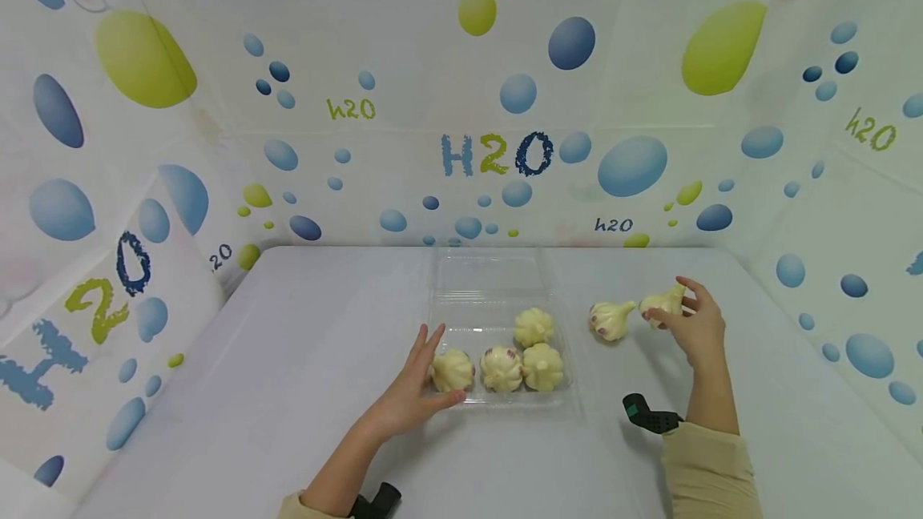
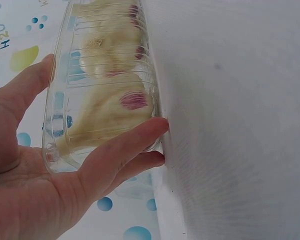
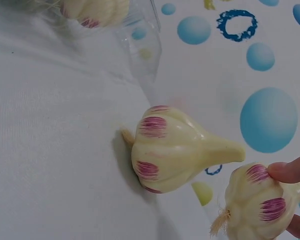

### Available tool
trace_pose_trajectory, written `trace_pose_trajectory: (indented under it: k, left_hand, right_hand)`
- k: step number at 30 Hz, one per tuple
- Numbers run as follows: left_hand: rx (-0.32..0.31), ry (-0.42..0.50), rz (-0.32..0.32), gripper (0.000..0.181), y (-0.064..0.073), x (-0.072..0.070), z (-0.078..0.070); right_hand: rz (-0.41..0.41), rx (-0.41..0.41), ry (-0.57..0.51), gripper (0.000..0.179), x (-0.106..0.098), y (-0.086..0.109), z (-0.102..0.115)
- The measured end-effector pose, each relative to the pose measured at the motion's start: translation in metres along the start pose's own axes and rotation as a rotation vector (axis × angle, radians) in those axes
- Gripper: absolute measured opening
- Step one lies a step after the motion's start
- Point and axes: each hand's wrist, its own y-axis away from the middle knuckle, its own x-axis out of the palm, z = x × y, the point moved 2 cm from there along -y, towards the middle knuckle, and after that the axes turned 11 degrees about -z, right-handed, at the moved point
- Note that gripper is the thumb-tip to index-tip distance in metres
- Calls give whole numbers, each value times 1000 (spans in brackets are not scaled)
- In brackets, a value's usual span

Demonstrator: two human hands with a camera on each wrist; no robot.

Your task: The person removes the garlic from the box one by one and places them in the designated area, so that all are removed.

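Observation:
My left hand (image 1: 407,399) spans the left end of a clear plastic box (image 1: 497,403), thumb along the near side and fingers at the end wall. In the left wrist view its fingers (image 2: 125,147) touch the ribbed wall. Inside stand several garlic bulbs, one garlic bulb (image 1: 453,371) closest to that hand. My right hand (image 1: 699,327) pinches another garlic bulb (image 1: 659,307) near its stem, right of the box. Purple streaks and a tuft of roots show on this held bulb (image 3: 257,205) in the right wrist view. Beside it a loose garlic bulb (image 1: 610,320) lies on its side, stem pointing right.
The box's clear lid (image 1: 490,272) lies folded back behind it on the white table (image 1: 324,327). A white cloth backdrop (image 1: 404,46) with blue and green drops rises around the table. Black camera mounts (image 1: 652,416) sit on both wrists.

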Motion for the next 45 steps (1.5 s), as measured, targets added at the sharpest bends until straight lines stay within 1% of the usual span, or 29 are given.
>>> trace_pose_trajectory:
  k: [3, 8, 16, 26, 30, 34, 37, 45]
  left_hand:
    - [2, 2, -1, 91, 0, 0, 1]
    - [3, 8, -6, 91, -1, 0, 2]
    - [6, 10, -6, 91, -1, 1, 2]
    - [11, 2, -3, 92, -1, 1, 3]
    - [11, 2, -2, 92, -2, 1, 2]
    - [11, 4, -2, 92, -2, 0, 1]
    - [11, 6, -1, 92, -2, 0, 1]
    - [5, 3, -1, 91, -1, 1, 2]
  right_hand:
    - [13, 3, 17, 77, 3, -2, -3]
    - [10, -4, 54, 76, 6, -4, -6]
    - [65, -2, 52, 76, 15, -4, -11]
    - [95, -13, 74, 72, 22, -4, -15]
    - [105, -32, 94, 75, 23, -4, -15]
    - [142, -40, 138, 86, 25, -5, -18]
    - [166, -37, 147, 91, 26, -6, -20]
    - [172, -44, 116, 88, 27, -5, -21]
